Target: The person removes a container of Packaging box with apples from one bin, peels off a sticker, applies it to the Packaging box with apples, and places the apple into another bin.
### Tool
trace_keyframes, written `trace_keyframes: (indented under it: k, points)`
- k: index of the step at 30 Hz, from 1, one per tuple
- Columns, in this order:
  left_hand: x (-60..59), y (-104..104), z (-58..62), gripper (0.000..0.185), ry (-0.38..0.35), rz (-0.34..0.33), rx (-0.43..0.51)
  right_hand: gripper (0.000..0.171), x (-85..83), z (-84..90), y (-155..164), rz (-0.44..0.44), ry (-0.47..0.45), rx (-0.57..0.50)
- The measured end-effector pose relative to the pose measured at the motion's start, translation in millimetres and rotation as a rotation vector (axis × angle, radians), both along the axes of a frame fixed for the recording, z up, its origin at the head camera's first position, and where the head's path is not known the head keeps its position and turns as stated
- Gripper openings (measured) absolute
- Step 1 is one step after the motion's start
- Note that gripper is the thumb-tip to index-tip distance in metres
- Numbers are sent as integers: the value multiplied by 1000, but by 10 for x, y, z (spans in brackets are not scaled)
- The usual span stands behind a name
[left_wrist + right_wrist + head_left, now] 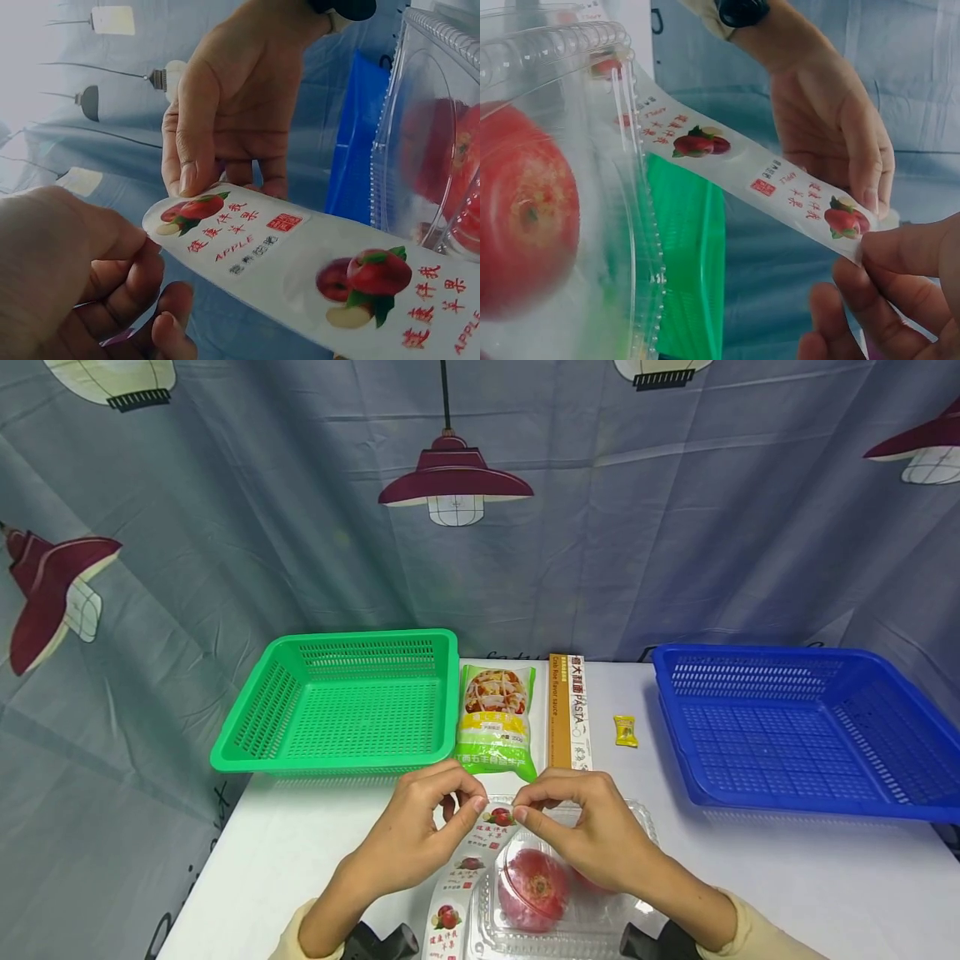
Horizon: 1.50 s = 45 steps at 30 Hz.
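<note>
White bench [750, 877] carries a clear apple box [637, 827]. Left hand [420, 835] and right hand [592, 831] pinch its label strip [491, 822]; wrist views reveal printing. Baskets flank both grips, well apart.

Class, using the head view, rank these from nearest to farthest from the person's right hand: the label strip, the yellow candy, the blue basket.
1. label strip: pinched at its end by the right hand, in front of the person.
2. yellow candy: on the table beyond the hand, slightly right.
3. blue basket: far right of the table.
</note>
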<state>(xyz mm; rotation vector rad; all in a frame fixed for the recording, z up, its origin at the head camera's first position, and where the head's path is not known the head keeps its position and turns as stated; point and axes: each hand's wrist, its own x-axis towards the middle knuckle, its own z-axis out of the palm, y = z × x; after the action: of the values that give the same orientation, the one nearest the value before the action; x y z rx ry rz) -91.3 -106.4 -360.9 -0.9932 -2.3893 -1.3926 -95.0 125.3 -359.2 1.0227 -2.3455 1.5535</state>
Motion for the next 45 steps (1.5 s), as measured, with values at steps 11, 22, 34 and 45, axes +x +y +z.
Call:
trace_keyframes:
  k: [11, 22, 34, 45]
  points:
    - [2, 22, -12, 14, 7, 14, 7, 11, -4, -51, -9, -3, 52, -26]
    - [24, 74, 1, 15, 1, -23, -15, 7, -27, -11, -80, 31, 73, -51]
    - [3, 24, -23, 13, -102, 148, -8, 16, -12, -26, -43, -13, 132, -138]
    - [-33, -133, -106, 11, -204, 383, 93, 22, -3, 6, 48, -65, 117, -163]
